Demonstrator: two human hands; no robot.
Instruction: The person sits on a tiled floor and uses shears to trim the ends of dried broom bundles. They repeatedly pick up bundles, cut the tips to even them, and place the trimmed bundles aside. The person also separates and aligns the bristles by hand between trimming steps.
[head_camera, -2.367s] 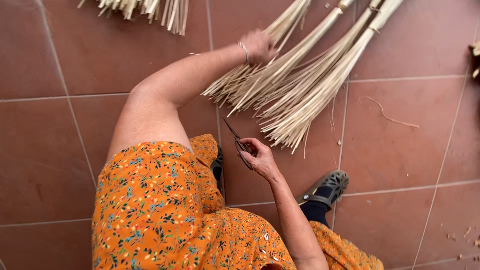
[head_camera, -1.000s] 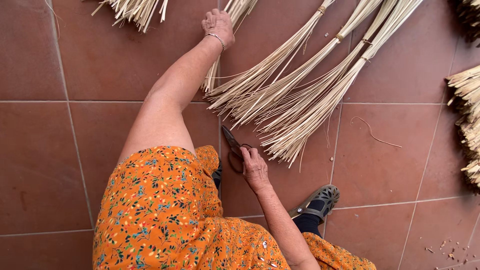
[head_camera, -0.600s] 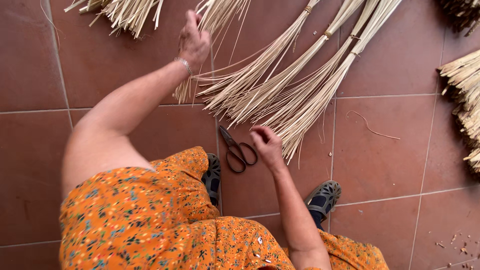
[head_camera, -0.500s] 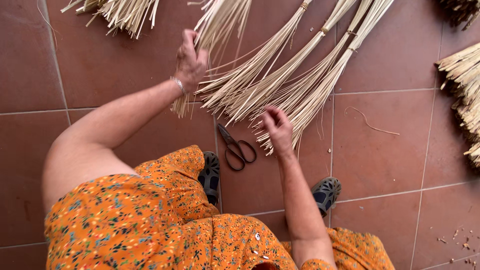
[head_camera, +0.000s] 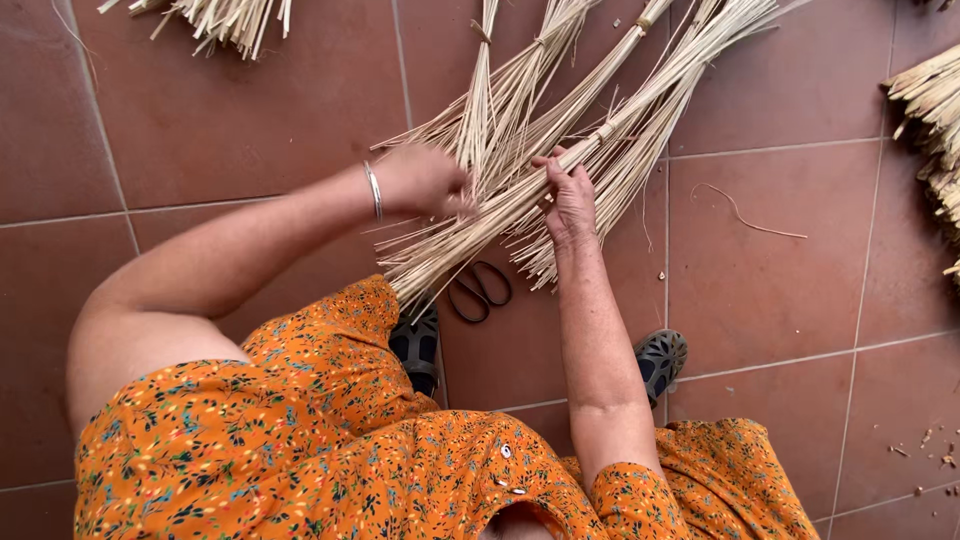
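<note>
Head view, frame centre: left hand (head_camera: 420, 182), blurred, closed around a tied bundle of pale reed stalks (head_camera: 478, 110), silver bangle (head_camera: 373, 190) at the wrist. Right hand (head_camera: 568, 195) flat, fingers extended, pressed on the fanned reed bundles (head_camera: 600, 135) spread from centre to upper right. Black-handled scissors (head_camera: 480, 290) flat on the red floor tiles (head_camera: 760, 290), just below the stalk ends, untouched. Further stalk heaps at upper left (head_camera: 215, 18) and right edge (head_camera: 930, 110). Dark shoes (head_camera: 660, 360) at lower centre.

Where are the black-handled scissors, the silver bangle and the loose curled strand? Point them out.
black-handled scissors (head_camera: 481, 292): head view, finger loops.
silver bangle (head_camera: 373, 190): head view, band on the wrist.
loose curled strand (head_camera: 745, 213): head view, mid-length on the tile.
</note>
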